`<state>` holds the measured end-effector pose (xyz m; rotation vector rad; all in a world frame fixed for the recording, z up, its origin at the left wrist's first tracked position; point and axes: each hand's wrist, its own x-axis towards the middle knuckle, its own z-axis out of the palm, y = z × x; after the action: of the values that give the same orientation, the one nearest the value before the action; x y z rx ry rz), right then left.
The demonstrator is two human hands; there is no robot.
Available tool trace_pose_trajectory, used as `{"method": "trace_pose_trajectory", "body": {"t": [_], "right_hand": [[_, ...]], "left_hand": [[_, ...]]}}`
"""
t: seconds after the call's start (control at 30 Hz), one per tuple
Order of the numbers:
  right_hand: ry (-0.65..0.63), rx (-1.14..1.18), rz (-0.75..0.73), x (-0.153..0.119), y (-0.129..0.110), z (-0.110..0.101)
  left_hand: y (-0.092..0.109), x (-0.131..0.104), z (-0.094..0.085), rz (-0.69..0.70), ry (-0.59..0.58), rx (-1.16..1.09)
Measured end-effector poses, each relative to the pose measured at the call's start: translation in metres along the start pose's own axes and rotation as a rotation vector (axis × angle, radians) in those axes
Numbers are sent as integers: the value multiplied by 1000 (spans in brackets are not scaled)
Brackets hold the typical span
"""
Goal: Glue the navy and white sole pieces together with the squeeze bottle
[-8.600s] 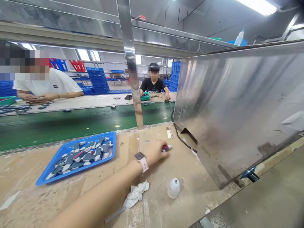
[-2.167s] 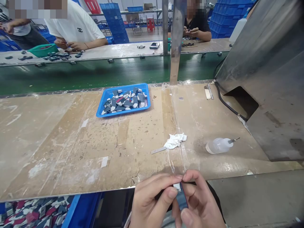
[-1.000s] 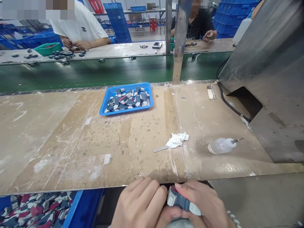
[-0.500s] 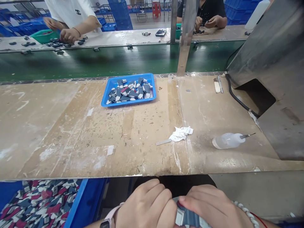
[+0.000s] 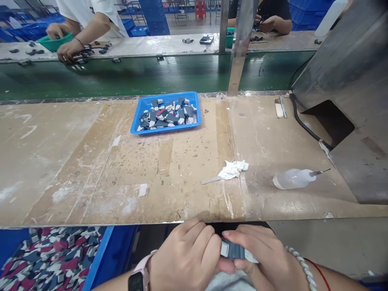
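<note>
Below the table's (image 5: 182, 190) near edge, your left hand (image 5: 184, 258) and right hand (image 5: 260, 258) both pinch the small dark-and-white piece (image 5: 235, 251) between them, its long axis running left-right, fingers closed on either end.

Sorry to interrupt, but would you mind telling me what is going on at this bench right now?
A person holds a small dark blue and white part between both hands, left hand and right hand, just below the near edge of the workbench. On the bench sit a blue tray of similar parts, a crumpled white cloth and a squeeze bottle lying on its side. A blue bin of parts stands at the lower left. Across the green conveyor, other people work at their own parts.
</note>
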<state>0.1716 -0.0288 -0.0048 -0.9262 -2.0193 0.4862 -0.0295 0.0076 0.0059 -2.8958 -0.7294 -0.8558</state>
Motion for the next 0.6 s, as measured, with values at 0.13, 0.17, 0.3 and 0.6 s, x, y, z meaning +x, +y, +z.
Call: {"method": "trace_pose_trajectory", "body": {"t": [0.13,0.17,0.3,0.6], "right_hand": [[10,-104,19,6,10,-1],[15,-126,35,8,10,-1],[36,-132,67,14,9,1],[-34,-13,57,9,16,12]], "left_hand": [[-13,4,3,-39,-43,11],[-16,5,3,-53,-42,11],[-20,7,5,-155,19,-45],[-18,-4,11,-258,181,-195]]}}
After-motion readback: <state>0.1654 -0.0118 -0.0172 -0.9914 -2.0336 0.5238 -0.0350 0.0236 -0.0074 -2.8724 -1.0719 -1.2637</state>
